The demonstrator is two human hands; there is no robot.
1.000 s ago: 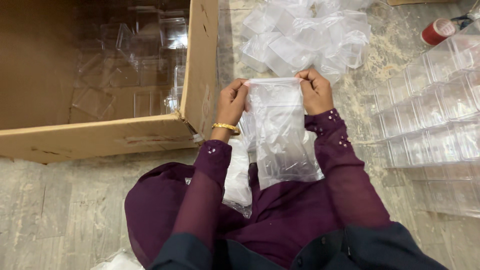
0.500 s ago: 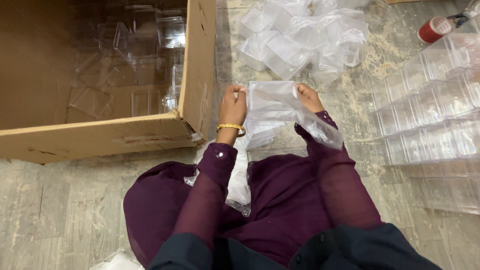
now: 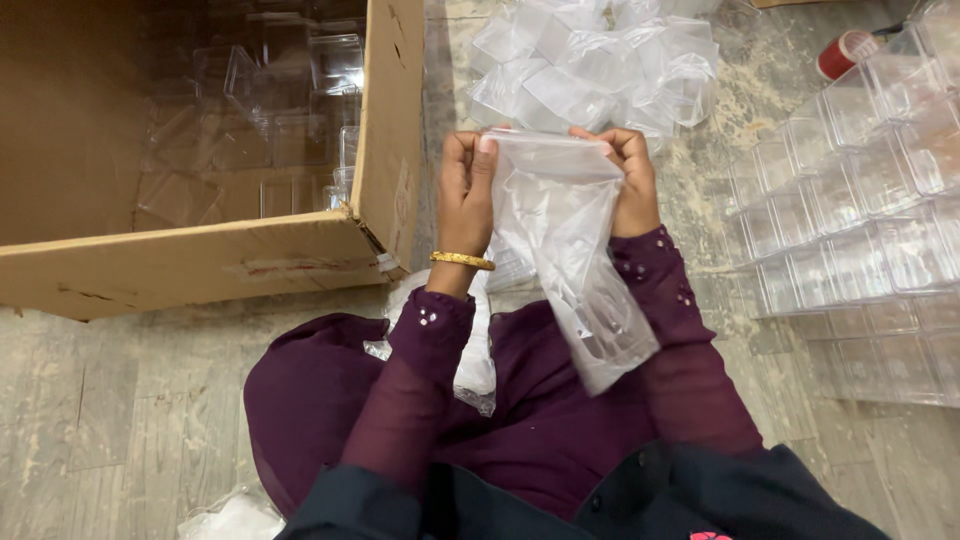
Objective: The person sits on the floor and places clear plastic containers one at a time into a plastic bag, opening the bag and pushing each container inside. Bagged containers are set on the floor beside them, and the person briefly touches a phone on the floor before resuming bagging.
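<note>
A clear plastic zip bag [image 3: 570,250] hangs in front of the person's lap, its top edge pinched between both hands and its body drooping toward the purple garment [image 3: 540,440]; something clear and box-shaped seems to sit inside its lower part, though the folds make that hard to tell. The left hand [image 3: 465,190], with a gold bangle [image 3: 462,261] at the wrist, clamps thumb and fingers on the bag's left top corner, and the right hand [image 3: 632,180] is closed on the right top corner. To do this well, I judge the two grips should keep the top strip taut and level, so the seal lines up along its whole width, and the pinch should run from one corner to the other without skipping a stretch. Just beyond the hands lies a heap of clear bags [image 3: 600,60] on the floor. To the right stand rows of clear plastic boxes [image 3: 860,200], with a red tape roll [image 3: 845,52] near them. To the left an open cardboard carton [image 3: 380,150] holds more clear boxes.
</note>
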